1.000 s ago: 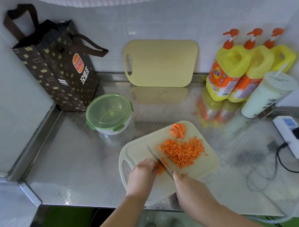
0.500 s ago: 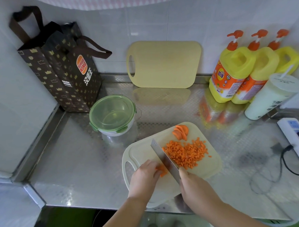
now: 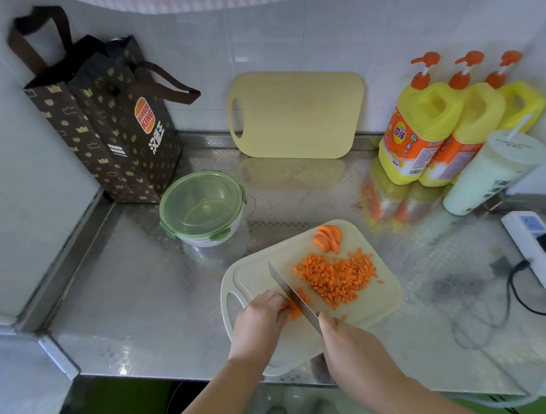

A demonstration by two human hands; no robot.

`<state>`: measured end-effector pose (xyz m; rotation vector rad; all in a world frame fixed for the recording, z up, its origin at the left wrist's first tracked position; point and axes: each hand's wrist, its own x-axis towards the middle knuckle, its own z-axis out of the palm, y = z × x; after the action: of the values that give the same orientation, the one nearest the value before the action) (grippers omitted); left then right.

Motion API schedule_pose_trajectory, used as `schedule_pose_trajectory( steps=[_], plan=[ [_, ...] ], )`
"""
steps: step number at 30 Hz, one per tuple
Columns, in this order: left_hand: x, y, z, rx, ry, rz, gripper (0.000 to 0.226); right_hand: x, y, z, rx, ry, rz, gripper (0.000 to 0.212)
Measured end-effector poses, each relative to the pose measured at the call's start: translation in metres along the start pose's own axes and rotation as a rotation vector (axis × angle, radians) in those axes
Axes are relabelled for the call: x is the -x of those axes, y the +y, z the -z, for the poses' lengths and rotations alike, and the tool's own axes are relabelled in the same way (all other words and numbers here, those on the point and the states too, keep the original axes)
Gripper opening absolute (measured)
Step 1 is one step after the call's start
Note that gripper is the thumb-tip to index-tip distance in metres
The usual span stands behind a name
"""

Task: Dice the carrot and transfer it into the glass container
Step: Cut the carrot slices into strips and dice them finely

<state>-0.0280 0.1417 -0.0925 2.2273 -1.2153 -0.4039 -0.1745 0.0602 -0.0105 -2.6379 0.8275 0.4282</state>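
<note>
A pale cutting board (image 3: 256, 276) lies near the counter's front edge. On it sits a heap of diced carrot (image 3: 337, 277), and behind that a few carrot slices (image 3: 328, 238) lean together. My left hand (image 3: 259, 321) holds down a small bunch of carrot strips (image 3: 295, 311) with curled fingers. My right hand (image 3: 349, 339) grips the handle of a knife (image 3: 292, 295), whose blade rests down on those strips beside my left fingertips. The glass container (image 3: 203, 208) stands left of the board, its green lid clipped on.
A brown paper bag (image 3: 105, 126) stands at the back left. A second cutting board (image 3: 296, 115) leans on the wall. Three yellow detergent bottles (image 3: 425, 131) and a lidded cup (image 3: 492, 175) are at the back right. A power strip (image 3: 530, 245) with cable lies at right.
The knife blade rose and came down again on the carrot strips. My left hand stayed on the strips. The camera drifted slightly.
</note>
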Motion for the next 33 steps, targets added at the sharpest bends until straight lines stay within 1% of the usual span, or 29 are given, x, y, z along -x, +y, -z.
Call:
schedule_pose_trajectory(
  steps=[7, 10, 12, 14, 16, 18, 23, 27, 33],
  plan=[
    [-0.002, 0.001, 0.000, -0.039, -0.031, 0.020, 0.014, -0.010, -0.001, -0.013, 0.018, -0.016, -0.008, 0.048],
    [-0.002, -0.001, -0.001, -0.041, -0.026, 0.022, 0.016, -0.012, -0.003, -0.012, 0.029, -0.008, -0.029, 0.042],
    [-0.003, 0.000, 0.000, -0.034, -0.022, 0.019, 0.017, -0.013, -0.003, -0.011, 0.015, 0.005, -0.033, 0.041],
    [-0.003, 0.002, 0.002, -0.032, -0.017, 0.011, 0.016, -0.015, 0.002, -0.010, -0.032, 0.021, -0.034, 0.040],
    [-0.003, 0.003, 0.002, -0.014, -0.002, 0.005, 0.013, -0.016, 0.009, -0.008, -0.101, 0.034, -0.041, 0.032],
    [-0.001, 0.002, 0.002, 0.028, 0.011, 0.009, 0.010, -0.016, 0.014, -0.006, -0.128, 0.062, -0.039, 0.028],
    [0.001, -0.001, 0.004, 0.091, 0.029, 0.015, 0.008, -0.008, 0.009, 0.001, -0.083, 0.105, -0.027, 0.033],
    [0.003, -0.004, 0.005, 0.067, 0.032, 0.033, 0.009, -0.002, 0.000, 0.005, -0.060, 0.077, 0.002, 0.042],
    [0.002, -0.005, 0.000, 0.020, 0.016, 0.033, 0.008, -0.002, -0.002, 0.001, -0.056, 0.042, -0.001, 0.042]
  ],
)
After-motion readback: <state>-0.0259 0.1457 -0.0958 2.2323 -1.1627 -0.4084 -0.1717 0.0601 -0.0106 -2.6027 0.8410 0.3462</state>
